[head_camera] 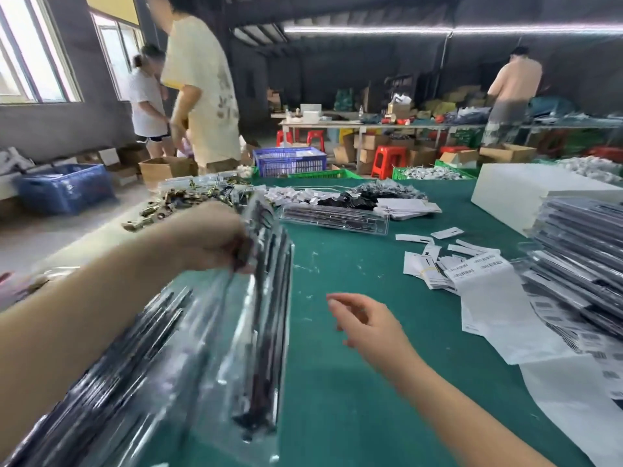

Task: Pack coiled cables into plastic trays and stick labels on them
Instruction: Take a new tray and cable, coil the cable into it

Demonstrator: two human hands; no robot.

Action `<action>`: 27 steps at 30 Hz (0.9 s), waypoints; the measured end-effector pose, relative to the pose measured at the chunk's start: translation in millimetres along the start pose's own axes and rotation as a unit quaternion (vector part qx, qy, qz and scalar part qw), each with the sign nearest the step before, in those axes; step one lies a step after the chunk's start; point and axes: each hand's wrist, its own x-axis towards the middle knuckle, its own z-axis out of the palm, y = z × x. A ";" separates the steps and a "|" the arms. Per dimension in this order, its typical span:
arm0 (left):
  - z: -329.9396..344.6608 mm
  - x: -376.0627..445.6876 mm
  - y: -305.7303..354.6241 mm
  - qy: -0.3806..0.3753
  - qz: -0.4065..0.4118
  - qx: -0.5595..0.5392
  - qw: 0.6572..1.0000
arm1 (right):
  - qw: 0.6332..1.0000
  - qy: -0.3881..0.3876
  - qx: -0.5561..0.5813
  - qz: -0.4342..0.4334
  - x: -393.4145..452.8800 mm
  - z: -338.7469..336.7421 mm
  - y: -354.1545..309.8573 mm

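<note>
Left hand (209, 237) grip clamped on blurred clear tray (266, 332), lower left; contents hard to read. Right hand (365, 323), center, fingers loose, apart, empty, above green desk (354, 399). Label sheets (499, 298) cut off at right edge.

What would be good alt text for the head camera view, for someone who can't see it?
Over a green table, the left hand grips a clear plastic tray holding dark cables, tilted on edge, while the right hand hovers open and empty beside it. Label sheets and stacked trays lie to the right.

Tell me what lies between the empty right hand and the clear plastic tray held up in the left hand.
Head view: only bare green table mat between the right hand and the clear plastic tray.
</note>
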 end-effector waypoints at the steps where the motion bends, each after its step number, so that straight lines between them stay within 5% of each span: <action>1: 15.8 -1.1 -1.0 -0.006 0.008 0.007 1.000 | 0.996 -0.056 0.064 0.025 -5.3 8.6 -15.6; 5: 79.3 1.3 -14.3 -0.022 0.075 0.117 0.990 | 0.958 -0.200 0.154 0.138 -14.6 21.7 -44.3; 10: 113.1 3.6 -18.6 -0.124 -0.013 -0.067 0.990 | 0.942 -0.093 0.260 0.193 -3.1 4.6 -23.5; 14: 109.1 10.8 -55.6 0.016 0.096 0.135 0.986 | 0.903 -0.074 0.372 0.200 -1.0 -26.4 -12.0; 15: 104.9 9.9 -65.2 0.032 0.071 0.167 0.983 | 0.895 -0.074 0.399 0.187 -1.2 -36.3 -11.8; 18: 93.7 4.9 -78.2 -0.196 -0.111 -0.060 0.972 | 0.890 -0.062 0.422 0.160 2.3 -60.3 -21.8; 20: 90.1 1.6 -72.7 -0.295 -0.094 -0.179 0.934 | 0.902 -0.041 0.404 0.144 12.4 -67.2 -26.6; 22: 91.9 3.7 -59.3 -0.279 -0.051 -0.244 0.927 | 0.902 -0.060 0.410 0.124 19.7 -70.2 -34.1; 27: 97.4 25.5 -31.9 -0.153 -0.034 -0.308 0.938 | 0.889 -0.260 0.359 0.115 9.3 -71.9 -20.7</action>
